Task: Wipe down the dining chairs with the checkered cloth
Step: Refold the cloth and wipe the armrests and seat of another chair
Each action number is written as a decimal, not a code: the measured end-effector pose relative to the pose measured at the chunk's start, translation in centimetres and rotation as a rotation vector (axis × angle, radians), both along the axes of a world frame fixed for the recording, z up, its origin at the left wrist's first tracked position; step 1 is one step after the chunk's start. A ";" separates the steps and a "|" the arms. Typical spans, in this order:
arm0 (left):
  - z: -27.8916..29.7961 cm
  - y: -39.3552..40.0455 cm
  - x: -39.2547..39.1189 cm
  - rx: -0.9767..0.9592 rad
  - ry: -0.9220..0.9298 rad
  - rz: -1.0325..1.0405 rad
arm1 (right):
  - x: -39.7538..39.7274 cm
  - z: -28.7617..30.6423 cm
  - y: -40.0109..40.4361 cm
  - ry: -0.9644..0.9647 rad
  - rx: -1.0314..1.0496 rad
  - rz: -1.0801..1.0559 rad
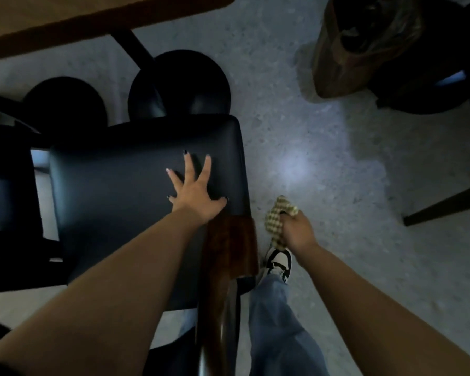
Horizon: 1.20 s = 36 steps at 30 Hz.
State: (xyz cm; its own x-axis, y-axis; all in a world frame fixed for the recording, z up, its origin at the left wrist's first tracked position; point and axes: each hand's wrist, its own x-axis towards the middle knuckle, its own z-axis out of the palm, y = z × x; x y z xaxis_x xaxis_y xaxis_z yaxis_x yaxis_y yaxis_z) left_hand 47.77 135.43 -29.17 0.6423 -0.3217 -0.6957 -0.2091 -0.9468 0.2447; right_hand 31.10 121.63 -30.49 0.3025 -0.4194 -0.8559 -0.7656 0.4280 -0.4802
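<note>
Smooth glossy black chair seat (pixel 125 202), woven checkered cloth (pixel 278 219), speckled floor (pixel 350 240).

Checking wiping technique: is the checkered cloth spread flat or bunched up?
Bunched up: the checkered cloth is crumpled in the right hand, off the chair seat.

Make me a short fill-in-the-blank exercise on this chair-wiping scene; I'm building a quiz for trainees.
1. The checkered cloth is bunched in the ____ hand.
2. The left hand lies with fingers spread on the chair's black ____.
3. The cloth hangs over the ____, not touching the chair.
4. The chair's backrest is brown ____.

Missing words: right; seat; floor; wood
</note>
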 end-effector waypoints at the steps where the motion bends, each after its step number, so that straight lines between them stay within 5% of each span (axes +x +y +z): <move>1: -0.2 0.0 0.8 0.044 0.009 -0.010 | 0.4 -0.9 0.3 -0.018 0.022 0.005; 6: -1.0 -0.4 3.4 0.228 0.085 -0.159 | 1.1 -4.7 2.7 -0.003 0.193 0.125; 9: -1.5 -0.5 3.2 0.285 0.049 -0.207 | 2.8 -5.6 4.1 0.026 0.327 -0.018; 15: -2.2 -0.3 2.8 0.286 -0.016 -0.206 | 9.7 -6.2 2.5 0.049 0.216 -0.146; 24: -2.8 0.1 2.7 0.250 -0.066 -0.219 | 21.9 -5.7 -3.0 -0.229 -0.228 0.117; 28: -2.9 0.3 2.6 0.234 -0.081 -0.226 | 19.2 -6.0 -1.2 -0.327 -0.318 0.151; 36: -2.8 0.2 2.5 0.211 -0.081 -0.192 | 10.7 -5.5 1.6 -0.211 -0.176 0.177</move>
